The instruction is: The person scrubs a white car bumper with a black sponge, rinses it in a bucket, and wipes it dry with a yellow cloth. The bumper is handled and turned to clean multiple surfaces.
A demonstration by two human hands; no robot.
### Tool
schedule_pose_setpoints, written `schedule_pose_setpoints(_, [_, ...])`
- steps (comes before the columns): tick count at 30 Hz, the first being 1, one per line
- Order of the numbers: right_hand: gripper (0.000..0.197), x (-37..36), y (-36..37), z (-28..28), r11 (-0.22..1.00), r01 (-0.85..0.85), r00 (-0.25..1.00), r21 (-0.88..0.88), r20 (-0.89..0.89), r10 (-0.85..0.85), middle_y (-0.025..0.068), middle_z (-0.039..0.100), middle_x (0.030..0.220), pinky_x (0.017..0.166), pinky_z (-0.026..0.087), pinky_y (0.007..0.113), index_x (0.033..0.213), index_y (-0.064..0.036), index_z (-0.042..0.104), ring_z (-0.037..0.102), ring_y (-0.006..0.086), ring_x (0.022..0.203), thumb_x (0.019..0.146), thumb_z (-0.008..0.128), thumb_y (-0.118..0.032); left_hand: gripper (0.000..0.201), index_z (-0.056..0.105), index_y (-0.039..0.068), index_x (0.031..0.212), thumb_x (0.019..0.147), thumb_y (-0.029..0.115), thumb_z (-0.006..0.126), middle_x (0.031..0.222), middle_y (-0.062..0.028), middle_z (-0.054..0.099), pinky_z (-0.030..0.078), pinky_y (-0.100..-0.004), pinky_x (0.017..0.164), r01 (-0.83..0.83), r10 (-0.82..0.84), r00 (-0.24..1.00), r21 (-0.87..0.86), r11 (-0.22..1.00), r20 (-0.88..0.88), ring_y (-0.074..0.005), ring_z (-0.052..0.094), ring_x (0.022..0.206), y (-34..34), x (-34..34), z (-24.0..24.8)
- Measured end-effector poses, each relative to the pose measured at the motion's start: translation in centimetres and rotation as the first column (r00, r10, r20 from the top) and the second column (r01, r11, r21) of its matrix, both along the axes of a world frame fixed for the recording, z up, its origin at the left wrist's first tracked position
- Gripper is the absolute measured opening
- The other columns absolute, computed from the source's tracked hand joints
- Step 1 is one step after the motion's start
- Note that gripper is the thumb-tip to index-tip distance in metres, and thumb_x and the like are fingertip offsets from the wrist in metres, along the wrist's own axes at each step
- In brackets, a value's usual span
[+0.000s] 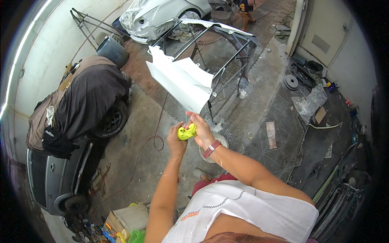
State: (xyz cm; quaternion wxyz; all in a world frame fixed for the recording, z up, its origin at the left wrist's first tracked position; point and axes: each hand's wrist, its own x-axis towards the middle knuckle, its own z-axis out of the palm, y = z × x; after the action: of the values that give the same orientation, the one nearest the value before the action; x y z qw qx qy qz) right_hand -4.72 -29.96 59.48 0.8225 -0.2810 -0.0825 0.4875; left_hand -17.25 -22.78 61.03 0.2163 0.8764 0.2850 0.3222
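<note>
A bunched yellow-green cloth (187, 133) is squeezed between my two hands in the middle of the view. My left hand (175, 141) grips its left side with curled fingers. On the other side, my right hand (201, 128) is closed round it, a red-banded watch (212, 149) on that wrist. Just beyond my fingers is the lower corner of a white car fender panel (178, 79), which rests on a dark metal stand (221, 75). A round pale bucket (225, 142) stands on the floor below my right wrist, partly hidden by it.
A white car (162, 16) with plastic sheeting is at the back. To the left sits a dark car under a cover (93, 81), near a blue drum (112, 52). A thin hose (139, 152) crosses the floor. Parts and clear plastic (311, 103) lie right. Another person's legs (244, 19) show far off.
</note>
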Motion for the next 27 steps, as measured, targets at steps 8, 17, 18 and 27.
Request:
schedule_pose_setpoints(8, [0.1, -1.2, -2.8, 4.6, 0.866, -0.456, 0.866, 0.206, -0.121, 0.485, 0.0088, 0.047, 0.15, 0.108, 0.058, 0.05, 0.171, -0.0237, 0.015, 0.059, 0.0216, 0.132, 0.097, 0.081, -0.01, 0.042, 0.073, 0.01, 0.113, 0.073, 0.011, 0.084, 0.112, -0.0094, 0.07, 0.057, -0.0447, 0.091, 0.179, -0.214, 0.975, 0.338, 0.924, 0.068, -0.0347, 0.07, 0.106, 1.8, -1.0, 6.9])
schedule_pose_setpoints(17, [0.072, -2.9, -4.5, 4.3, 0.541, -0.805, 0.554, 0.246, -0.016, 0.832, 0.0152, 0.064, 0.132, 0.083, 0.068, 0.051, 0.157, -0.009, 0.041, 0.074, 0.0354, 0.116, 0.096, 0.08, -0.011, 0.053, 0.068, 0.011, 0.132, 0.079, 0.014, 0.076, 0.116, -0.0094, 0.067, 0.063, -0.0391, 0.088, 0.684, -0.56, 0.719, 0.563, 0.464, -0.412, -0.0288, 0.071, 0.104, 3.5, -1.0, 12.7])
schedule_pose_setpoints(18, [0.069, -2.8, -4.4, 4.3, 0.517, -0.832, 0.532, 0.199, 0.025, 0.847, 0.014, 0.069, 0.124, 0.076, 0.07, 0.045, 0.155, -0.0081, 0.043, 0.078, 0.0331, 0.107, 0.096, 0.08, -0.012, 0.054, 0.066, 0.011, 0.133, 0.08, 0.013, 0.076, 0.12, -0.0098, 0.068, 0.063, -0.0393, 0.09, 0.72, -0.569, 0.68, 0.566, 0.401, -0.463, -0.029, 0.071, 0.106, 3.8, -1.0, 13.0])
schedule_pose_setpoints(27, [0.043, -2.8, -1.4, 0.0, 0.736, -0.469, 0.465, -0.488, 0.571, 0.676, 0.0074, 0.073, 0.091, 0.06, 0.055, 0.035, 0.126, -0.005, 0.063, 0.07, 0.0169, 0.075, 0.086, 0.078, -0.012, 0.069, 0.052, 0.009, 0.153, 0.086, 0.014, 0.07, 0.133, -0.0133, 0.065, 0.062, -0.0405, 0.096, 0.863, -0.342, 0.441, 0.288, 0.414, -0.83, -0.0299, 0.066, 0.121, 6.6, -1.8, 9.4])
